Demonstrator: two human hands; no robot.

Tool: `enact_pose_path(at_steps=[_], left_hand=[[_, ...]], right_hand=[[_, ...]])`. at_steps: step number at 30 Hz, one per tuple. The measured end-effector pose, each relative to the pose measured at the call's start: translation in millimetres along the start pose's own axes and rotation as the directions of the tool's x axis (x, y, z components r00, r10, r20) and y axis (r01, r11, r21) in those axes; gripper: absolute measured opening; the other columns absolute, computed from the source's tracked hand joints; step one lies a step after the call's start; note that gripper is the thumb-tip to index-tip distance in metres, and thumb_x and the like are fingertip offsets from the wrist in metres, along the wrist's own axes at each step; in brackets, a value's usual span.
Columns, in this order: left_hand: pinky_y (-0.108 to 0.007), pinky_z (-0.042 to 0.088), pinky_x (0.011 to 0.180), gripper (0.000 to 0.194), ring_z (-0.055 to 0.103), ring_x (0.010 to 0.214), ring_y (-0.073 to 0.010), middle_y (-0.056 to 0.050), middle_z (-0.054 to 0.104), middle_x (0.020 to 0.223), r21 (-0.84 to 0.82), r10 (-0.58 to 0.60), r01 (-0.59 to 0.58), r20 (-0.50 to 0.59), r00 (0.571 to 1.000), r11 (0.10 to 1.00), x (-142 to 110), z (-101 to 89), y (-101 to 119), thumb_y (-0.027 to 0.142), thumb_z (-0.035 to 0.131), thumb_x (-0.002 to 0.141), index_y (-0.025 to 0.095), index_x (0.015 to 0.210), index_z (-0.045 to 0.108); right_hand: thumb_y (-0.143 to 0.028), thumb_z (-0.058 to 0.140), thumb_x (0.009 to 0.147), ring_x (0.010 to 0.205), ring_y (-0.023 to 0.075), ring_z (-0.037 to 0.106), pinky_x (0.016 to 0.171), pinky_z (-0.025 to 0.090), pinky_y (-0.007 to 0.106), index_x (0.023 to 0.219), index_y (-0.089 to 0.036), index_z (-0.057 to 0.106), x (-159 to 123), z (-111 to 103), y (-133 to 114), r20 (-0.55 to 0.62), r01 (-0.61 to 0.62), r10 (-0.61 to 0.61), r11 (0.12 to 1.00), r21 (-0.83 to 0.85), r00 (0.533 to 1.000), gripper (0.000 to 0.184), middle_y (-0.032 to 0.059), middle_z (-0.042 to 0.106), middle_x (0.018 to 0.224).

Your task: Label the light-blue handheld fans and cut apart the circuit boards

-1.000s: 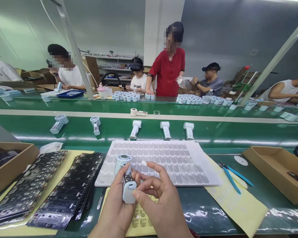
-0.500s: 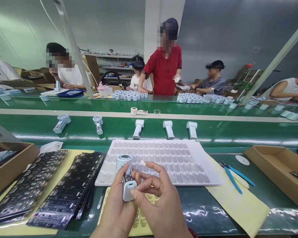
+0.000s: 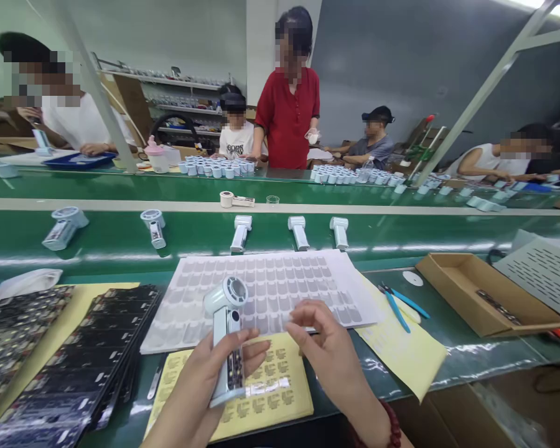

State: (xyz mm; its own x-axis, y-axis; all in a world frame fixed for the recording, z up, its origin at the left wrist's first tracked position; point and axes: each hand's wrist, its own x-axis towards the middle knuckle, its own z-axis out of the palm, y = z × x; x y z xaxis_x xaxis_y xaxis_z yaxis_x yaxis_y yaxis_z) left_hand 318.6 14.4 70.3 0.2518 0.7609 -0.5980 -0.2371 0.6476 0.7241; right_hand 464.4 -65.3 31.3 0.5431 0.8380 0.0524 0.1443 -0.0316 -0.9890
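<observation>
A light-blue handheld fan [image 3: 220, 323] with a round grilled head stands tilted in my left hand [image 3: 198, 376], its handle open at the side and showing a circuit board. My left fingers wrap round the handle. Apart from the fan, to its right, my right hand [image 3: 332, 351] hovers with curled, parted fingers; whether a small white piece sits at its fingertips I cannot tell. Under the hands lies a yellow sheet of printed labels [image 3: 280, 398]. Behind it rests a white sheet with rows of grey rounded stickers [image 3: 261, 274].
Black circuit boards [image 3: 98, 348] lie stacked at left, near tweezers [image 3: 155, 381]. Blue-handled pliers [image 3: 401, 311] and a cardboard box [image 3: 476, 305] are at right. Several fans [image 3: 298, 233] lie on the green belt [image 3: 191, 236]; co-workers [image 3: 289, 118] are beyond.
The fan has turned from base-toward-me to its side, its board facing right. My right hand has let go of its base and moved right. The view has swung right.
</observation>
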Motion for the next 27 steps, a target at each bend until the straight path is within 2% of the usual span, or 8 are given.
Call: enact_pose_path(at_steps=[3, 6, 10, 14, 18, 21, 23, 27], left_hand=[[-0.036, 0.065, 0.077, 0.027, 0.077, 0.085, -0.0294, -0.023, 0.076, 0.108, 0.161, 0.075, -0.085, 0.068, 0.995, 0.983, 6, -8.9, -15, -0.007, 0.066, 0.078, 0.008, 0.101, 0.065], [-0.037, 0.064, 0.083, 0.031, 0.076, 0.094, -0.0315, -0.023, 0.075, 0.112, 0.198, 0.102, -0.119, 0.097, 0.990, 0.973, 11, -15.7, -25, 0.000, 0.072, 0.077, 0.009, 0.106, 0.064], [-0.031, 0.063, 0.082, 0.035, 0.075, 0.099, -0.0306, -0.020, 0.076, 0.112, 0.170, 0.074, -0.093, 0.111, 0.991, 0.981, 17, -20.5, -29, 0.013, 0.078, 0.078, 0.010, 0.110, 0.064], [-0.035, 0.064, 0.081, 0.034, 0.076, 0.093, -0.0304, -0.019, 0.076, 0.111, 0.133, 0.043, -0.053, 0.082, 0.996, 0.990, 21, -21.0, -31, 0.007, 0.074, 0.078, 0.012, 0.110, 0.065], [-0.032, 0.063, 0.075, 0.027, 0.077, 0.085, -0.0268, -0.017, 0.078, 0.107, 0.151, 0.051, -0.061, 0.068, 0.996, 0.987, 13, -16.4, -23, 0.008, 0.078, 0.075, 0.012, 0.101, 0.071], [-0.024, 0.059, 0.059, 0.023, 0.075, 0.069, -0.0209, -0.013, 0.079, 0.086, 0.133, 0.024, -0.038, 0.104, 0.994, 0.990, 5, -9.6, -11, 0.025, 0.075, 0.082, 0.011, 0.102, 0.074], [-0.024, 0.058, 0.058, 0.027, 0.074, 0.071, -0.0210, -0.011, 0.078, 0.082, 0.076, 0.005, -0.012, 0.092, 0.996, 0.997, 3, -4.4, -4, 0.033, 0.070, 0.087, 0.012, 0.102, 0.076], [-0.030, 0.060, 0.081, 0.021, 0.073, 0.095, -0.0240, -0.008, 0.078, 0.099, -0.076, 0.017, -0.016, 0.011, 1.000, 0.997, 7, 3.3, 3, 0.026, 0.066, 0.089, 0.016, 0.105, 0.076]], right_hand=[[-0.032, 0.064, 0.087, 0.090, 0.0209, 0.063, 0.069, 0.052, 0.029, 0.075, -0.021, 0.064, -4, -9, 10, 0.036, 0.035, -0.028, 0.978, -0.207, 0.999, 0.016, 0.0053, 0.061, 0.097], [-0.023, 0.059, 0.088, 0.085, 0.0193, 0.063, 0.078, 0.050, 0.033, 0.078, -0.021, 0.062, -6, -5, 18, 0.091, 0.058, -0.030, 0.944, -0.324, 0.995, 0.011, 0.0035, 0.062, 0.095], [-0.021, 0.054, 0.091, 0.081, 0.0195, 0.062, 0.069, 0.044, 0.032, 0.080, -0.021, 0.060, -5, -1, 30, 0.136, 0.170, -0.120, 0.874, -0.456, 0.983, 0.012, 0.0040, 0.061, 0.095], [-0.024, 0.060, 0.090, 0.080, 0.0165, 0.059, 0.071, 0.043, 0.029, 0.081, -0.021, 0.064, -9, -9, 28, 0.192, 0.225, -0.179, 0.942, -0.251, 0.965, 0.010, 0.0027, 0.060, 0.092], [-0.033, 0.068, 0.088, 0.071, 0.0129, 0.051, 0.059, 0.036, 0.026, 0.080, -0.021, 0.064, -15, -10, 7, 0.188, 0.108, -0.107, 0.994, 0.002, 0.976, 0.015, 0.0022, 0.057, 0.094], [-0.036, 0.069, 0.086, 0.077, 0.0148, 0.053, 0.057, 0.034, 0.026, 0.079, -0.021, 0.061, -16, 3, -12, 0.244, 0.003, -0.039, 0.989, 0.147, 0.969, 0.018, 0.0022, 0.057, 0.091], [-0.032, 0.070, 0.085, 0.089, 0.0179, 0.057, 0.061, 0.038, 0.026, 0.078, -0.021, 0.061, -13, 13, -23, 0.291, -0.040, -0.019, 0.980, 0.195, 0.956, 0.015, 0.0024, 0.058, 0.090], [-0.020, 0.070, 0.081, 0.107, 0.0215, 0.059, 0.085, 0.045, 0.029, 0.075, -0.021, 0.062, -4, 28, -35, 0.291, -0.010, -0.030, 0.991, 0.134, 0.956, 0.010, 0.0021, 0.060, 0.094]])
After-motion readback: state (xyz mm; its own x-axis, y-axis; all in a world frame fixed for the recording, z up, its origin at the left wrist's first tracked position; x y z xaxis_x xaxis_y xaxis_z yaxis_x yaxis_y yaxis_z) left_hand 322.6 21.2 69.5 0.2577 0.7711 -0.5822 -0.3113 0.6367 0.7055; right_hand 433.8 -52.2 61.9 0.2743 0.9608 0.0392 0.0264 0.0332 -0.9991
